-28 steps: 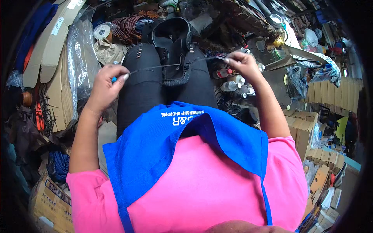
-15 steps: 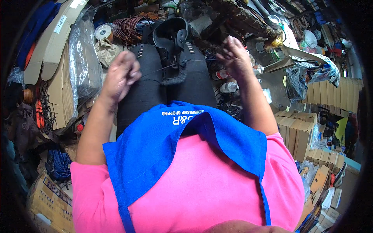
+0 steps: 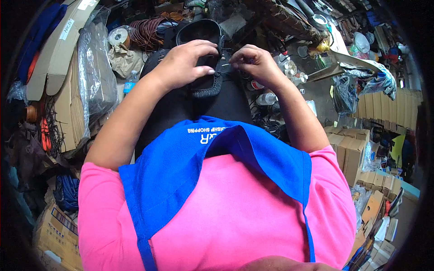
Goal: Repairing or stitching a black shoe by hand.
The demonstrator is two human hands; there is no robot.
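A black shoe (image 3: pixel 205 86) with a stitched edge rests on my lap, over my black trousers. My left hand (image 3: pixel 183 63) lies across the shoe's upper and holds it down, fingers curled over its side. My right hand (image 3: pixel 253 61) is at the shoe's right edge, thumb and fingers pinched on a thin needle and thread (image 3: pixel 224 64). A blue apron (image 3: pixel 217 158) over a pink shirt fills the lower view.
Flat cardboard under clear plastic (image 3: pixel 88 86) is stacked at my left, with a coil of brown cord (image 3: pixel 149 31) and a tape roll (image 3: pixel 118 36) beyond. Small bottles (image 3: pixel 266 97) and clutter lie at my right, stacked brown boxes (image 3: pixel 357 153) further right.
Both hands were spread wide apart pulling a thread taut; they have come together onto the shoe, the left gripping it and the right pinching at its edge.
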